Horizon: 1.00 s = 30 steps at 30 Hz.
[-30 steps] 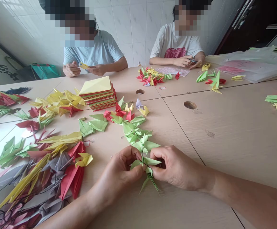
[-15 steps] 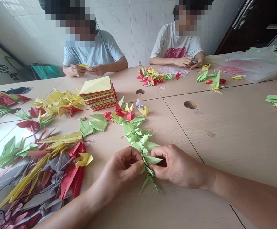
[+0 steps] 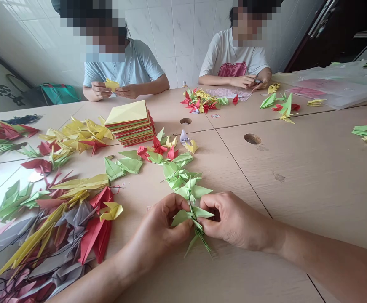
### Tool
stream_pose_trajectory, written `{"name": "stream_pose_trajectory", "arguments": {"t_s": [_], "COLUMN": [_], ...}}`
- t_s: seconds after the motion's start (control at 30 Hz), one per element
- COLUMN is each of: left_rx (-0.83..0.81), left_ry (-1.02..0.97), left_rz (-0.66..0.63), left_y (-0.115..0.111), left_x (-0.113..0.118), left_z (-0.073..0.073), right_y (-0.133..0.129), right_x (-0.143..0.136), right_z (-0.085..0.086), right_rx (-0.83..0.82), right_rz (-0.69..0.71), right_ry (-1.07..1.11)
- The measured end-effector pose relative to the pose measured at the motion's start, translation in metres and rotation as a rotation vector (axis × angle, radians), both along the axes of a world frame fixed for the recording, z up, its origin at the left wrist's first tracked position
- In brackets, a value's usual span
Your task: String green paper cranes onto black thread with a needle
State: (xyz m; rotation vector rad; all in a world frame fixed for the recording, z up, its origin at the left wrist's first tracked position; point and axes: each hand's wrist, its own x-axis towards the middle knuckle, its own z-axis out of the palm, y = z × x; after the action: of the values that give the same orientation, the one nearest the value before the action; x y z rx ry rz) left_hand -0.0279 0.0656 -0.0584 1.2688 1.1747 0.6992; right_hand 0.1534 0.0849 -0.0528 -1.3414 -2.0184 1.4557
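Note:
A string of green paper cranes (image 3: 191, 189) runs away from me over the table, joined by a dark thread. My left hand (image 3: 169, 221) pinches the nearest crane from the left, its wing lying between thumb and forefinger. From the other side my right hand (image 3: 230, 219) grips the same green paper crane (image 3: 204, 212) by its right wing and body. The crane's pointed tails and loose folded tips stick out below, towards me. My fingertips partly hide its body.
At the left lies a heap of grey, red and yellow paper cranes (image 3: 72, 227). A stack of square coloured paper (image 3: 128, 122) stands beyond it. Across the table (image 3: 312, 181) sit two people, one holding yellow paper (image 3: 112, 85). Plastic sheets (image 3: 338, 86) lie at the far right.
My left thumb has shifted slightly down and right, and the crane's left wing now shows spread between my fingers. My right hand barely moved. The person opposite has turned the yellow paper.

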Motion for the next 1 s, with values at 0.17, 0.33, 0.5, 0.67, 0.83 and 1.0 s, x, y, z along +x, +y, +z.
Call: {"name": "stream_pose_trajectory", "arguments": {"t_s": [0.17, 0.33, 0.5, 0.67, 0.83, 1.0], "left_rx": [-0.006, 0.015, 0.028, 0.028, 0.03, 0.004], "left_ry": [0.045, -0.051, -0.092, -0.047, -0.076, -0.056], "left_rz": [0.011, -0.028, -0.028, -0.001, -0.019, -0.048], "left_y": [0.0002, 0.0013, 0.0015, 0.0018, 0.0026, 0.0019], "left_x": [0.0011, -0.0006, 0.0011, 0.0008, -0.0031, -0.0023], "left_z": [0.0007, -0.0021, -0.0007, 0.001, -0.0013, 0.001], "right_y": [-0.0009, -0.001, -0.0035, -0.0033, -0.0006, 0.0025], "right_x": [-0.0009, -0.0012, -0.0022, -0.0026, -0.0001, 0.0046], "right_z": [-0.0016, -0.0017, -0.0009, -0.0001, 0.002, -0.0009], "right_rx": [0.026, 0.086, 0.098, 0.048, -0.054, -0.098], "right_rz": [0.013, 0.025, 0.024, 0.026, 0.002, 0.02], "right_ry": [-0.001, -0.009, -0.029, -0.024, 0.015, 0.009]}}
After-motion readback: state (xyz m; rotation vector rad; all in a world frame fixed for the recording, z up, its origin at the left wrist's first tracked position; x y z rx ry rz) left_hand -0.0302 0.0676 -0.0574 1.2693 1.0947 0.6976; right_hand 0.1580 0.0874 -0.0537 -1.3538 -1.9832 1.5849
